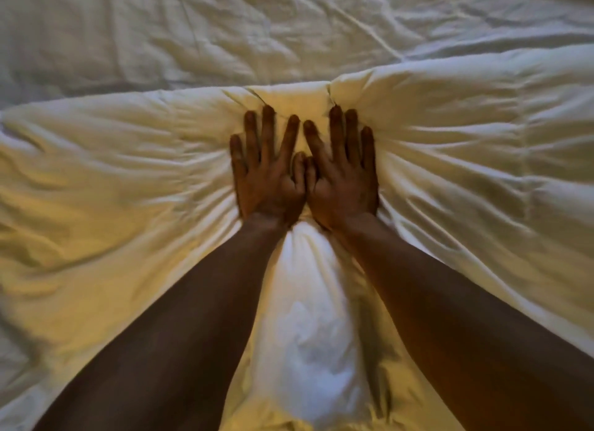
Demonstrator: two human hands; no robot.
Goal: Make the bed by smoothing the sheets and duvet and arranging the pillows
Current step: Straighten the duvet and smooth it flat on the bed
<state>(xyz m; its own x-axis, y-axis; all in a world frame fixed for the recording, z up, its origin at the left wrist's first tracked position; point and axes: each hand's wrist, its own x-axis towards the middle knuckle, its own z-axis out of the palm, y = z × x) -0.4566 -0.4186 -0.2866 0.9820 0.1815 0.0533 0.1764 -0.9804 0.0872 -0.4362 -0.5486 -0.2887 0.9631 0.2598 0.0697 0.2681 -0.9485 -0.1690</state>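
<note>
fingers (268, 131) straight, spread, both palms flat: left hand (268, 176), right hand (342, 176) side by side, thumbs touching, pressing duvet (128, 180) toward 12 o'clock to flatten creases; sheet (225, 35) beyond, wrinkled.

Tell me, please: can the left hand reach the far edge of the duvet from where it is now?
Probably yes. The left hand presses flat on the duvet with its fingertips close to the far edge, and nothing lies between them. The right hand beside it does not block the way.
</note>
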